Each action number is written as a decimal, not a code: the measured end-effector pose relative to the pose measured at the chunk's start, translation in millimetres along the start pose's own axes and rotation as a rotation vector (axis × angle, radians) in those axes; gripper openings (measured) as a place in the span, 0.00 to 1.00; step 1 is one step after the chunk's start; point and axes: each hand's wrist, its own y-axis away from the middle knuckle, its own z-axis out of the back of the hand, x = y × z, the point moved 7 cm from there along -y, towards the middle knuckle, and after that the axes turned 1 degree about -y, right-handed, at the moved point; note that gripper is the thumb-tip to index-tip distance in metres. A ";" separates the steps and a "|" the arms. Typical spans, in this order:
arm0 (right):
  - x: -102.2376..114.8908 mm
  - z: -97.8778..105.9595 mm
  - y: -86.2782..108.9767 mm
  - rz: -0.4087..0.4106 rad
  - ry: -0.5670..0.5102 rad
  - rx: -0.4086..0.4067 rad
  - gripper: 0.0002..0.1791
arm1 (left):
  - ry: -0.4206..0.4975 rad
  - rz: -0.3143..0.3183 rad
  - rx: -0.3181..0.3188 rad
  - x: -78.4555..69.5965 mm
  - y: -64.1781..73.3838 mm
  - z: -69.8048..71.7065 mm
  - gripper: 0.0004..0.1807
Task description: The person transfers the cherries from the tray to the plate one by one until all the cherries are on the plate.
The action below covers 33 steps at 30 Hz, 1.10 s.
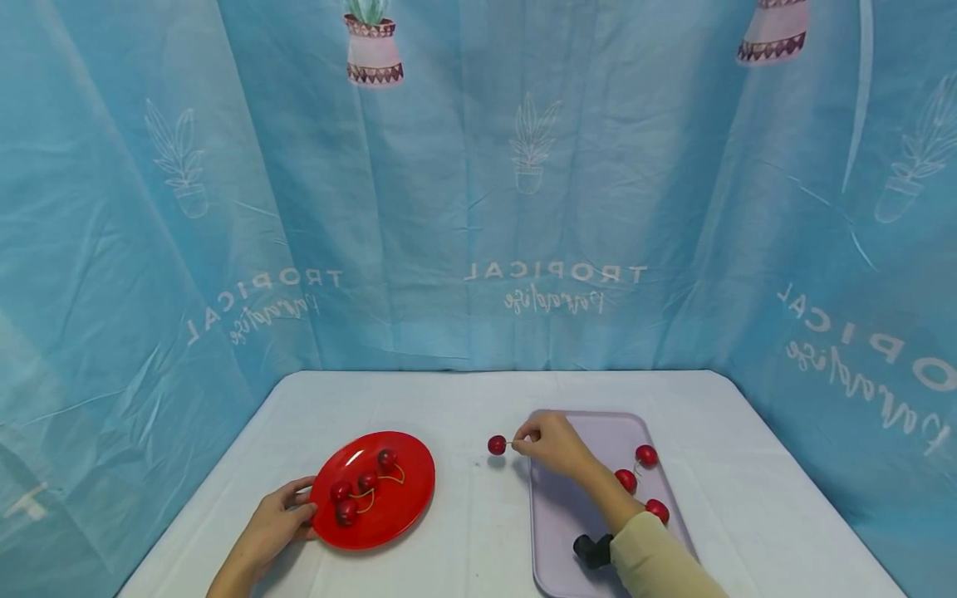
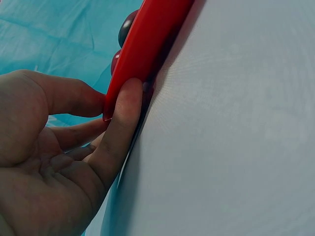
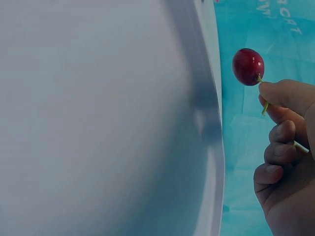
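Note:
My left hand (image 1: 278,521) pinches the near-left rim of a round red plate (image 1: 404,507). In the left wrist view, one digit of the left hand (image 2: 64,162) presses each face of the plate's rim (image 2: 147,44). Several dark red cherries (image 1: 346,511) with joined stems lie on the plate. Between plate and tray, my right hand (image 1: 552,442) pinches a single cherry (image 1: 497,445) by its stem, and the fruit hangs clear of the table. The right wrist view shows this cherry (image 3: 248,67) beyond the fingertips, the other fingers of the right hand (image 3: 290,152) curled in.
A pale lilac rectangular tray (image 1: 548,531) lies under my right forearm. At its right side are three visible cherries (image 1: 646,455); the arm hides part of the tray. A black device (image 1: 593,551) sits at the right wrist. Blue printed curtains (image 1: 449,208) surround the white table (image 1: 463,399).

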 end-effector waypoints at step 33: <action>45.9 -46.1 -11.3 0.041 -0.071 0.067 0.03 | -0.010 0.003 -0.018 1.5 -2.0 -0.5 0.30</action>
